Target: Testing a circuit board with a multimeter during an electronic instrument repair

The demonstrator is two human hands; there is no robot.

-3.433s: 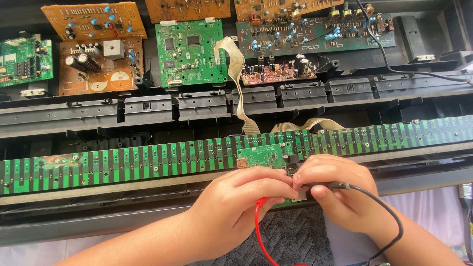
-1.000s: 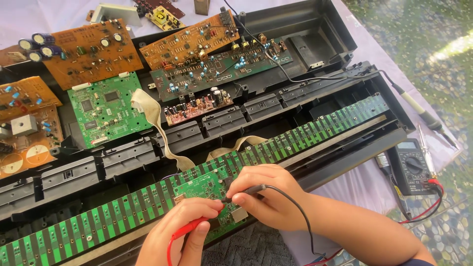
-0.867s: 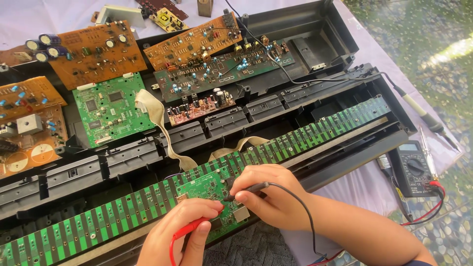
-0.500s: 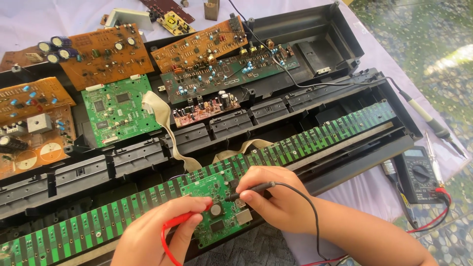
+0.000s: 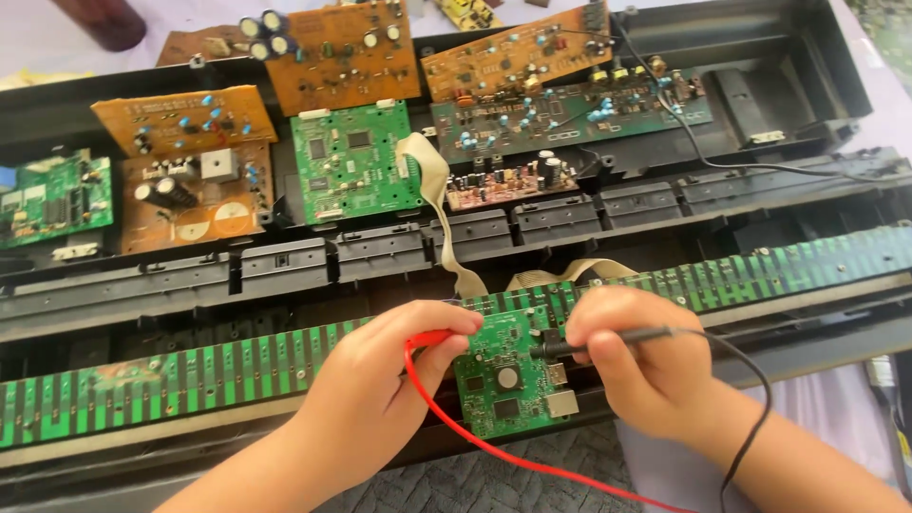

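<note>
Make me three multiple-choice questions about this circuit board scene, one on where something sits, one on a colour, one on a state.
1. Where is the small green circuit board?
A. Between the two hands
B. At the far left edge
C. On top of the orange boards

2. What colour is the probe lead in the left hand?
A. Blue
B. Red
C. Yellow

3. How is the black probe held?
A. Lying loose
B. Pinched in the right hand, tip at the board
C. Hanging from its wire

Answers: 1 A, it lies between both hands. 2 B, a red wire loops from that hand. 3 B, fingers grip it.
</note>
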